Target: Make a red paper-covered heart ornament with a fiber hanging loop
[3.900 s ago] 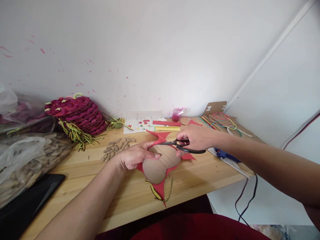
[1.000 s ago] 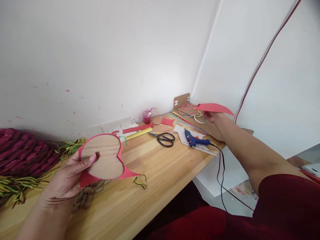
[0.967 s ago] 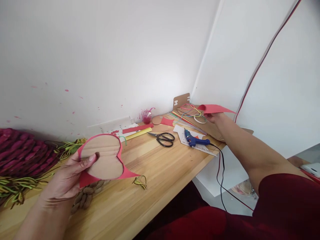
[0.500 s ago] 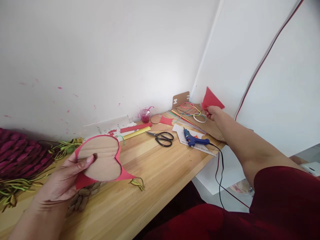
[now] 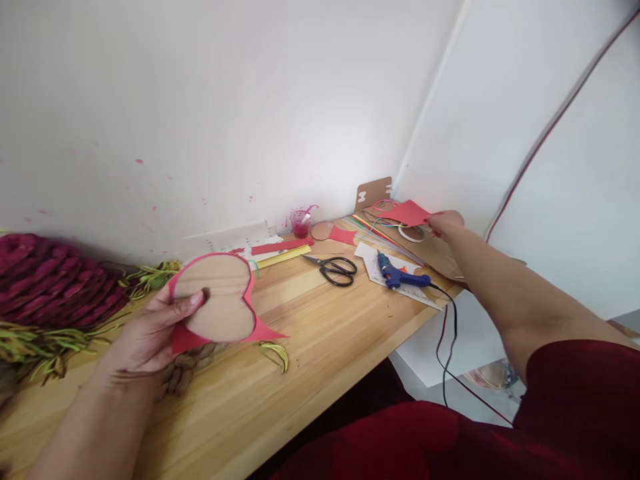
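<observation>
My left hand [image 5: 165,327] grips a cardboard heart [image 5: 215,300] backed with red paper [image 5: 265,331], its thumb across the cardboard face. The red paper sticks out past the heart's edge in points. Far to the right, the fingers of my right hand [image 5: 443,223] pinch a red paper piece [image 5: 407,213] by its edge. That piece is over the string, tape roll [image 5: 411,233] and cardboard sheets [image 5: 435,257] in the corner. Between the hands lie black-handled scissors [image 5: 335,270] and a blue glue gun [image 5: 400,273], which rests on a white printed sheet [image 5: 367,257].
Along the wall are a yellow ruler [image 5: 285,256], a red strip [image 5: 280,247] and a cup of pink paint [image 5: 301,225]. Magenta braided yarn [image 5: 55,283] and green yarn tassels [image 5: 155,277] fill the left. The glue gun's black cord [image 5: 455,320] drops over the table's front edge.
My right hand has lowered the red paper piece from an upright position to nearly flat above the corner pile. My left hand keeps its hold on the heart. The view has shifted slightly.
</observation>
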`<state>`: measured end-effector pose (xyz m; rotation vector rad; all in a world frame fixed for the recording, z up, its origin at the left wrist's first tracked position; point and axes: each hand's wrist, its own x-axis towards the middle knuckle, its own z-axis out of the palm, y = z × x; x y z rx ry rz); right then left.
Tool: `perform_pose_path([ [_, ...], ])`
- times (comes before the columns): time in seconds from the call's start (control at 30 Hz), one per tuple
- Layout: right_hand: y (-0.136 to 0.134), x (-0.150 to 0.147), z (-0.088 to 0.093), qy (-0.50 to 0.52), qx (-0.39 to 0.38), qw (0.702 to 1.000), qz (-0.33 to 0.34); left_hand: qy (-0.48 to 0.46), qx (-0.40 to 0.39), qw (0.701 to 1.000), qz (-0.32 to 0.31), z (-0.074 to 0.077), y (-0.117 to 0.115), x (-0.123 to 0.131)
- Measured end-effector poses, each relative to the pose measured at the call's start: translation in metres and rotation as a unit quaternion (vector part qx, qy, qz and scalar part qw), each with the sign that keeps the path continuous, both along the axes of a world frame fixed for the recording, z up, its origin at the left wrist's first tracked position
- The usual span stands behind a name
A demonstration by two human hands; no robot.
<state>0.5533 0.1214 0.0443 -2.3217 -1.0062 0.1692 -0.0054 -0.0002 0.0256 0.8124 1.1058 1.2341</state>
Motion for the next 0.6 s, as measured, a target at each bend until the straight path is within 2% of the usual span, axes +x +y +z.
perform_pose_path([
  [0.1, -0.011, -0.012, 0.014, -0.046, -0.023, 0.999, -0.008, -0.042, 0.03, 0.999, -0.011, -0.005, 0.004, -0.002],
  [0.17, -0.017, -0.035, 0.02, -0.074, -0.001, 0.997, 0.034, -0.056, 0.037, 0.998, -0.019, -0.007, 0.006, -0.003],
  [0.27, -0.028, -0.092, 0.024, -0.064, 0.023, 0.984, 0.162, -0.07, 0.043, 0.996, -0.02, -0.009, 0.008, -0.005],
  [0.37, -0.049, -0.164, 0.023, -0.02, 0.018, 0.946, 0.324, -0.082, 0.049, 0.995, -0.016, -0.008, 0.009, -0.005],
  [0.4, -0.058, -0.188, 0.021, 0.002, 0.002, 0.921, 0.39, -0.088, 0.053, 0.995, -0.014, -0.008, 0.009, -0.005],
  [0.43, -0.067, -0.209, 0.019, 0.029, -0.01, 0.876, 0.481, -0.093, 0.056, 0.994, -0.013, -0.008, 0.009, -0.005],
  [0.5, -0.084, -0.246, 0.012, 0.075, -0.02, 0.794, 0.603, -0.107, 0.065, 0.992, -0.005, -0.008, 0.011, -0.006],
  [0.53, -0.093, -0.261, 0.008, 0.09, -0.045, 0.757, 0.645, -0.114, 0.07, 0.991, 0.003, -0.008, 0.012, -0.006],
  [0.6, -0.108, -0.286, -0.002, 0.099, -0.112, 0.715, 0.683, -0.126, 0.081, 0.988, 0.026, -0.008, 0.015, -0.007],
])
